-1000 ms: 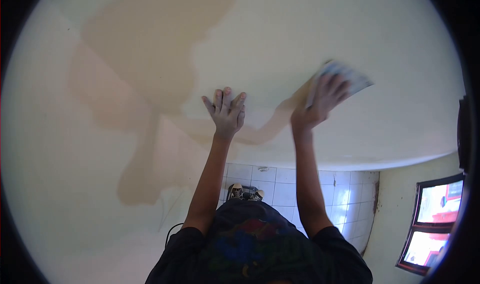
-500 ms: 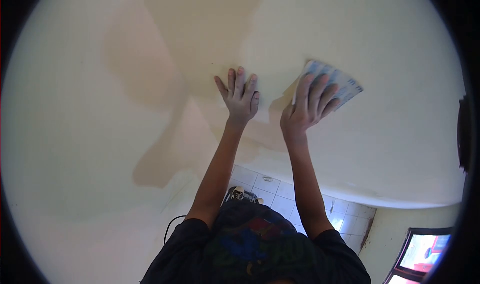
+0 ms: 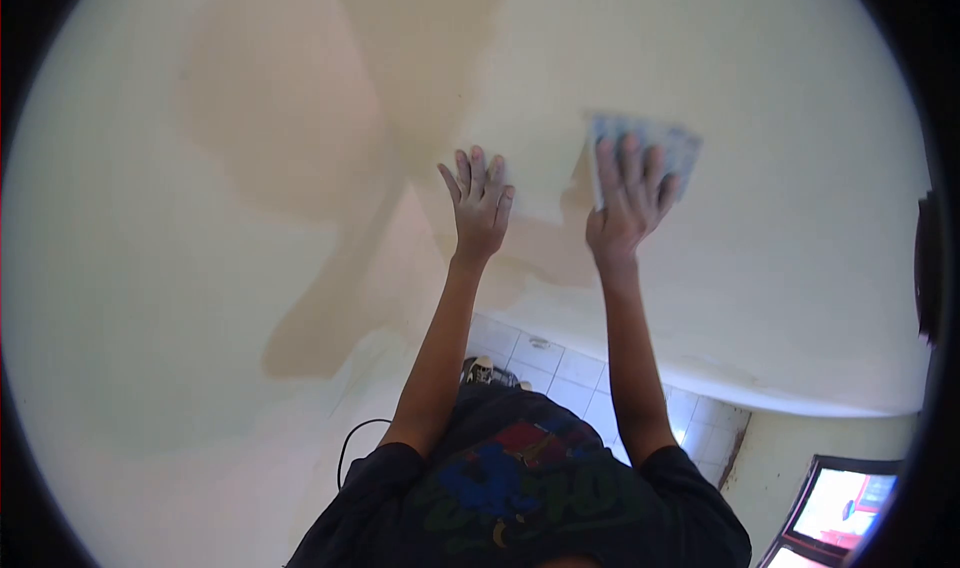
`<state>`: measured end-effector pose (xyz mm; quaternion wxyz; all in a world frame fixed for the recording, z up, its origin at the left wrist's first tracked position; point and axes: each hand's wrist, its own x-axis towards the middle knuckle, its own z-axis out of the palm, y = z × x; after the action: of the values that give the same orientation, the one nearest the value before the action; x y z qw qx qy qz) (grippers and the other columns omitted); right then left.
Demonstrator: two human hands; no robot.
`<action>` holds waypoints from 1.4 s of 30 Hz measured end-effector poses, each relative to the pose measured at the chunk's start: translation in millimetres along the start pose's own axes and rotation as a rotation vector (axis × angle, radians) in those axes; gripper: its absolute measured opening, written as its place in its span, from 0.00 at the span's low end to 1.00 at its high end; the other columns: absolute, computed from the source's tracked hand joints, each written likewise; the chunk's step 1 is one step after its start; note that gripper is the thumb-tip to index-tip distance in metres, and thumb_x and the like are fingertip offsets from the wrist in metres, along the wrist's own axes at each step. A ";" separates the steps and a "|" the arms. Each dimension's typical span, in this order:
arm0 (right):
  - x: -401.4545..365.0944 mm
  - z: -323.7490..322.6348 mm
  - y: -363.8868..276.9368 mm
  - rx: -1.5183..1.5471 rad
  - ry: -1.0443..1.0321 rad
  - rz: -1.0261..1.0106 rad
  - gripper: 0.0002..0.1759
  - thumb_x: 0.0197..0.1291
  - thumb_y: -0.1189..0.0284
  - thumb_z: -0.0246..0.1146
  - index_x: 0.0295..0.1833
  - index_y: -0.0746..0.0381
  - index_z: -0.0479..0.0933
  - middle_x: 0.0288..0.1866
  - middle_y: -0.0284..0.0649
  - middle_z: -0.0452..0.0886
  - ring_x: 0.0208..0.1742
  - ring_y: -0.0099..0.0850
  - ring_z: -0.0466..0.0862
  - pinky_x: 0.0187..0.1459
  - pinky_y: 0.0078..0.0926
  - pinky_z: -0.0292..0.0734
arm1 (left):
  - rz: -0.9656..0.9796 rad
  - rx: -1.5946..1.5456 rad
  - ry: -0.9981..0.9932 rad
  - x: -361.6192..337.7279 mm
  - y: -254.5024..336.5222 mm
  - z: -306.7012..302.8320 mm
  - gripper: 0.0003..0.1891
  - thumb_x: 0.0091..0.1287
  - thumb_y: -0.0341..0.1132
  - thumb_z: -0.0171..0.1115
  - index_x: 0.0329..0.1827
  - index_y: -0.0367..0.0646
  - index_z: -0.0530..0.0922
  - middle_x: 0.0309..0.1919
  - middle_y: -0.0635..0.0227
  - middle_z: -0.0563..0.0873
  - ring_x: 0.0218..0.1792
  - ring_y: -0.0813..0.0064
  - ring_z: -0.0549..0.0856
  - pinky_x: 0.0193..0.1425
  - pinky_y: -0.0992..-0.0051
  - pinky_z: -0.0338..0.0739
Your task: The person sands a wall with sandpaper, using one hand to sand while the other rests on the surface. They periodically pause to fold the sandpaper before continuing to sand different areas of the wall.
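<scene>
My right hand [image 3: 630, 193] presses a sheet of sandpaper [image 3: 684, 150] flat against the pale wall [image 3: 790, 228]. The sheet has a whitish backing with blue-grey print, blurred by motion, and my fingers lie over it. Its abrasive side is hidden against the wall. To the left, my left hand [image 3: 480, 203] rests on the wall with its fingers spread and holds nothing. Pale dust coats the fingers of both hands.
A wall corner [image 3: 400, 168] runs just left of my left hand, with shadows on both walls. Below are white floor tiles [image 3: 575, 368], my shoes [image 3: 485, 371] and a black cable [image 3: 345, 448]. At lower right is a dark-framed window [image 3: 840, 503].
The sandpaper has turned counterclockwise and shifted slightly left and up across the wall under my right hand. My left hand stays on the wall; the view has shifted a little.
</scene>
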<state>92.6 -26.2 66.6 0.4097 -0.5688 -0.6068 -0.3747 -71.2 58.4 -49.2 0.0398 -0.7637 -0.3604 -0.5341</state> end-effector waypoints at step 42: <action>-160.6 -12.8 33.9 0.071 -0.761 -0.367 0.30 0.58 0.69 0.54 0.69 0.58 0.67 0.73 0.32 0.66 0.73 0.25 0.66 0.74 0.33 0.58 | 0.384 0.126 -0.020 56.5 11.7 -14.6 0.21 0.71 0.46 0.52 0.67 0.66 0.72 0.78 0.73 0.53 0.79 0.59 0.42 0.71 0.34 0.22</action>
<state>130.1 -97.0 -77.2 0.1023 -0.5345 -0.8187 -0.1835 -66.1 72.0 8.5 0.1852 -0.8197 -0.2414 -0.4854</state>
